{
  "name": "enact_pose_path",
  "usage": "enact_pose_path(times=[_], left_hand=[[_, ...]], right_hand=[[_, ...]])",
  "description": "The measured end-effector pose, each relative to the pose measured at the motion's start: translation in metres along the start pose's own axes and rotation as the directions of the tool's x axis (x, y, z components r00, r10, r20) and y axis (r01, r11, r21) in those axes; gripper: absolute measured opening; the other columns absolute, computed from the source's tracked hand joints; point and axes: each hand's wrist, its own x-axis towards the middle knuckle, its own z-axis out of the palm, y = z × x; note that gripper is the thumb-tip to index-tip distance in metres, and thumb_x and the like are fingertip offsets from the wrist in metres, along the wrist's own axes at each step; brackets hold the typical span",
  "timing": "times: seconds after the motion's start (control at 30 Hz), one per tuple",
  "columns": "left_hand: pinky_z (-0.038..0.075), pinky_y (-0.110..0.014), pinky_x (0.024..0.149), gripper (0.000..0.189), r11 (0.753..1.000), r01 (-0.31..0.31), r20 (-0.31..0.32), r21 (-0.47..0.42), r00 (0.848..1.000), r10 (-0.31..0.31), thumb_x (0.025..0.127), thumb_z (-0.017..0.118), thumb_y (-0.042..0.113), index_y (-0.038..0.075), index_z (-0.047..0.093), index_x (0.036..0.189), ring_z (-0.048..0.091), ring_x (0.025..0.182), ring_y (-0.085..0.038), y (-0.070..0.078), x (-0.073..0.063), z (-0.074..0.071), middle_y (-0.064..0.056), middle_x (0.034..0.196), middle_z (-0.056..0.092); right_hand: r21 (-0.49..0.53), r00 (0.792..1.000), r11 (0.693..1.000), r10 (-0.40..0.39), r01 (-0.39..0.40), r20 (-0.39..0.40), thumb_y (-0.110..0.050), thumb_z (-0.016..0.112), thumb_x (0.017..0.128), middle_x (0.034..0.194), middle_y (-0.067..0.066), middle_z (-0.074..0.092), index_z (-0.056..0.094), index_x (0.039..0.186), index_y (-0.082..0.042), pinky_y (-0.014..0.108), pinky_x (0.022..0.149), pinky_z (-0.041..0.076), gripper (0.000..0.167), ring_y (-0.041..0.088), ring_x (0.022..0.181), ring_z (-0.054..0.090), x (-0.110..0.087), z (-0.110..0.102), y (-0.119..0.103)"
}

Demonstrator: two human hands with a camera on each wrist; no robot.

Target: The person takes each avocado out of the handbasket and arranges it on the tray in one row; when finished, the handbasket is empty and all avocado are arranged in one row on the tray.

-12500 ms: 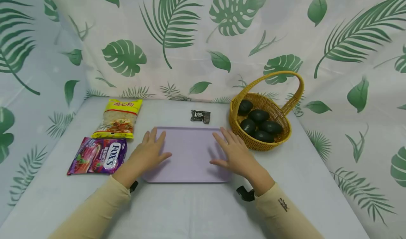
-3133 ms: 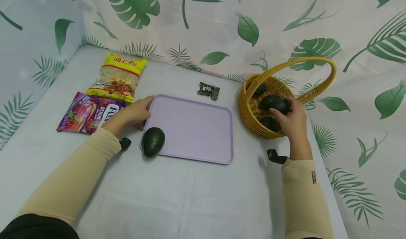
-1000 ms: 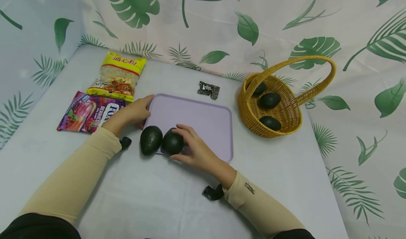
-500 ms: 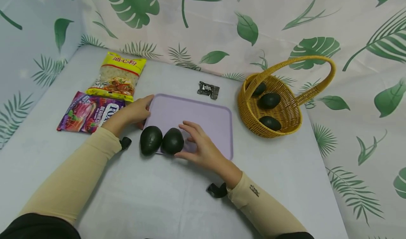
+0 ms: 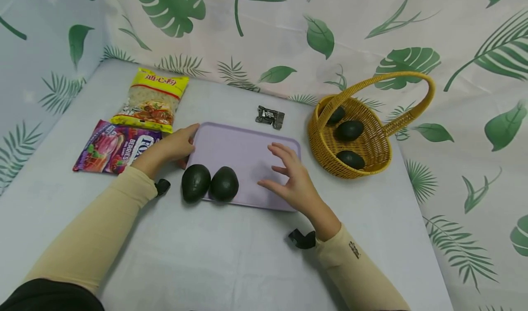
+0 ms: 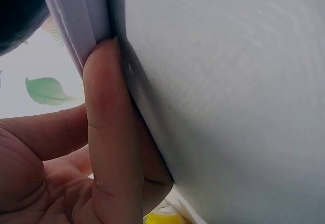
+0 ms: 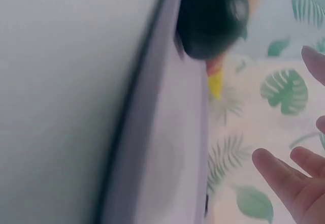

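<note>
Two dark green avocados lie side by side on the near-left part of a lilac tray [image 5: 247, 155]: the left avocado [image 5: 195, 183] sits at the corner, the right avocado [image 5: 224, 184] beside it. My left hand [image 5: 178, 145] holds the tray's left edge; in the left wrist view a fingertip [image 6: 104, 61] presses against the rim close to the tabletop. Over the tray's right part, my right hand [image 5: 294, 182] is spread with nothing in it, apart from the avocados. Several more avocados, such as this one [image 5: 349, 130], lie in a wicker basket [image 5: 381, 150] to the right.
A yellow pasta bag [image 5: 152, 100] and a purple Fox's candy bag [image 5: 115, 148] lie left of the tray, near my left forearm. A small black wrapped packet [image 5: 270, 117] is behind the tray. The basket's tall handle [image 5: 429, 91] arches up at the right.
An avocado came from the basket to the tray beside the first. Over the last second my right hand has let go of it and moved right. My left hand stays at the tray.
</note>
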Motion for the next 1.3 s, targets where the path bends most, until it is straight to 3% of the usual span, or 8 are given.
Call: enact_pose_path(times=[0.13,0.5,0.77,0.9,1.03,1.17,1.23,1.3], left_hand=[[0.059,-0.035,0.061,0.073,1.0,0.003,-0.003,-0.002,1.0,-0.003,0.098,0.041,0.002,0.009,0.002,0.16,0.058,0.083,-0.032,0.001,-0.001,0.0,-0.028,0.13,0.038],[0.059,-0.035,0.059,0.072,1.0,-0.003,-0.012,-0.001,1.0,0.003,0.098,0.041,0.001,0.008,0.004,0.16,0.058,0.082,-0.032,0.0,-0.001,0.002,-0.028,0.125,0.04],[0.058,-0.035,0.059,0.072,1.0,0.001,-0.009,-0.003,1.0,-0.001,0.098,0.041,0.001,0.009,0.004,0.16,0.058,0.08,-0.032,0.002,-0.002,0.001,-0.028,0.124,0.04],[0.058,-0.035,0.06,0.072,1.0,0.003,-0.009,0.0,1.0,-0.003,0.098,0.041,0.002,0.009,0.004,0.16,0.059,0.08,-0.032,0.002,-0.002,0.001,-0.028,0.126,0.041],[0.058,-0.035,0.06,0.072,1.0,0.003,-0.011,0.004,1.0,-0.003,0.098,0.041,0.002,0.009,0.004,0.16,0.059,0.081,-0.032,0.002,-0.003,0.001,-0.029,0.127,0.041],[0.058,-0.035,0.059,0.072,1.0,0.002,-0.01,0.004,1.0,-0.002,0.098,0.041,0.002,0.008,0.004,0.16,0.06,0.08,-0.032,0.001,-0.002,0.0,-0.029,0.128,0.04],[0.058,-0.035,0.059,0.072,1.0,-0.002,-0.01,0.006,1.0,0.003,0.098,0.041,0.002,0.008,0.004,0.16,0.06,0.08,-0.032,0.001,-0.002,0.0,-0.029,0.128,0.04],[0.058,-0.034,0.059,0.072,1.0,-0.005,-0.011,0.008,1.0,0.005,0.098,0.041,0.002,0.008,0.004,0.16,0.059,0.08,-0.032,0.001,-0.002,0.001,-0.03,0.128,0.04]], right_hand=[[-0.028,0.999,0.999,0.03,-0.031,-0.039,0.009,0.081,0.074,0.144,0.026,0.04,0.044,0.14,0.008,0.053,0.091,0.054,0.076,0.042,0.131,0.045,0.0,-0.018,-0.011],[-0.123,0.98,0.988,0.071,-0.095,-0.184,0.01,0.081,0.073,0.141,0.026,0.041,0.044,0.141,0.008,0.05,0.091,0.053,0.077,0.039,0.13,0.047,-0.011,-0.056,0.007],[-0.275,0.934,0.931,0.143,-0.239,-0.327,-0.008,0.081,0.08,0.141,0.013,0.045,0.042,0.148,-0.009,0.022,0.088,0.055,0.078,0.028,0.123,0.052,-0.022,-0.105,0.051],[-0.351,0.882,0.839,0.278,-0.416,-0.381,-0.019,0.078,0.086,0.138,0.017,0.044,0.04,0.15,-0.01,0.034,0.088,0.057,0.075,0.032,0.121,0.053,-0.026,-0.132,0.059],[-0.461,0.82,0.68,0.435,-0.57,-0.372,-0.03,0.071,0.092,0.14,0.028,0.041,0.04,0.149,-0.002,0.058,0.098,0.046,0.071,0.045,0.124,0.046,-0.027,-0.148,0.067],[-0.559,0.754,0.526,0.569,-0.641,-0.33,-0.039,0.064,0.095,0.141,0.035,0.039,0.044,0.143,0.006,0.067,0.101,0.037,0.069,0.054,0.125,0.04,-0.027,-0.153,0.073],[-0.593,0.737,0.483,0.598,-0.645,-0.315,-0.043,0.062,0.095,0.138,0.036,0.04,0.048,0.139,0.008,0.067,0.1,0.038,0.068,0.055,0.124,0.041,-0.027,-0.153,0.077],[-0.605,0.735,0.473,0.605,-0.641,-0.305,-0.044,0.062,0.095,0.136,0.036,0.043,0.051,0.135,0.009,0.067,0.1,0.039,0.067,0.054,0.124,0.041,-0.026,-0.152,0.079]])
